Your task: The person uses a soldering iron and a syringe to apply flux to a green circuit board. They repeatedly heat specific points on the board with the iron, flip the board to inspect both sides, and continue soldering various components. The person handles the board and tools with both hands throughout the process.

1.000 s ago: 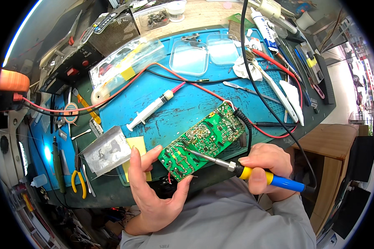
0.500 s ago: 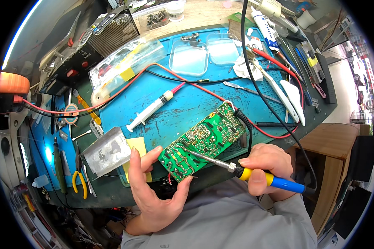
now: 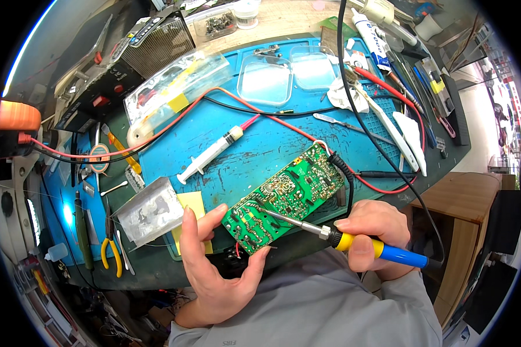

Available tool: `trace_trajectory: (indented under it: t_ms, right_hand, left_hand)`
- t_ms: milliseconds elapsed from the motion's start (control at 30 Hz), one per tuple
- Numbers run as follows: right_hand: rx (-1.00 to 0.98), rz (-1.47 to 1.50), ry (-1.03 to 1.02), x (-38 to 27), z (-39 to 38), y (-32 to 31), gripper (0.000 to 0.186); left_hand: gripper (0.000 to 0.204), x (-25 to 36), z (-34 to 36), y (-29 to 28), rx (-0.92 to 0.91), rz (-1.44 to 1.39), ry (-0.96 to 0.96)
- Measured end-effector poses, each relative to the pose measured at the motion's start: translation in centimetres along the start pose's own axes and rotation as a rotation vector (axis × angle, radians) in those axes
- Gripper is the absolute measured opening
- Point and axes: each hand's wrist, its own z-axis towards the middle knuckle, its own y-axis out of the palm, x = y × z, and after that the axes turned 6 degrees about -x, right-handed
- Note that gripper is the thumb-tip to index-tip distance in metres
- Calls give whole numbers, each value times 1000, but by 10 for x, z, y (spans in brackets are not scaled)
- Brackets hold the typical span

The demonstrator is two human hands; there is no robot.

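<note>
My left hand (image 3: 217, 272) holds the green circuit board (image 3: 298, 185) by its left end, thumb at the lower edge, a finger at the upper corner. My right hand (image 3: 376, 228) grips a yellow-and-blue soldering iron (image 3: 402, 256); its metal tip rests on or just over the left half of the board's component-studded face. A black cable (image 3: 349, 185) with a coiled-looking sleeve leaves the board's right end. A metal shield plate (image 3: 147, 208) and yellow paper (image 3: 191, 205) lie left of the board. A syringe (image 3: 211, 156) lies above it on the blue mat (image 3: 179, 147).
Red and black leads cross the mat from an orange meter (image 3: 14, 113). Two clear lids (image 3: 263, 80), a plastic box (image 3: 173, 87) and a black device (image 3: 98, 95) stand behind. Yellow-handled pliers (image 3: 109, 254) lie left, brushes (image 3: 391, 127) and tools right. A wooden cabinet (image 3: 451, 199) is at right.
The board, the soldering iron and my right hand have shifted very slightly to the right. Both hands keep their grips.
</note>
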Motion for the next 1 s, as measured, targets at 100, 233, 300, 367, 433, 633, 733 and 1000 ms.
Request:
trace_trajectory:
  t_ms: [100, 233, 300, 367, 433, 633, 733, 1000]
  right_hand:
    - [5, 1, -4, 1, 0, 1, 12]
    - [11, 10, 13, 1, -1, 1, 12]
    - [15, 20, 33, 0, -2, 1, 12]
    - [15, 46, 42, 1, -4, 0, 12]
    - [21, 56, 46, 1, -5, 0, 12]
    - [16, 36, 37, 1, -4, 1, 13]
    - [-1, 57, 43, 1, -4, -1, 13]
    - [31, 55, -3, 4, -3, 1, 14]
  left_hand:
    - [112, 0, 0, 0, -1, 0, 2]
    - [111, 0, 0, 0, -1, 2, 0]
    - [111, 0, -1, 0, -1, 5, -2]
    - [111, 0, 0, 0, -1, 8, 1]
    - [111, 0, -1, 0, -12, -15, -8]
    - [111, -1, -4, 0, -35, -65, -34]
    - [111, -2, -4, 0, -33, -68, -37]
    - [111, -1, -4, 1, -29, -58, -33]
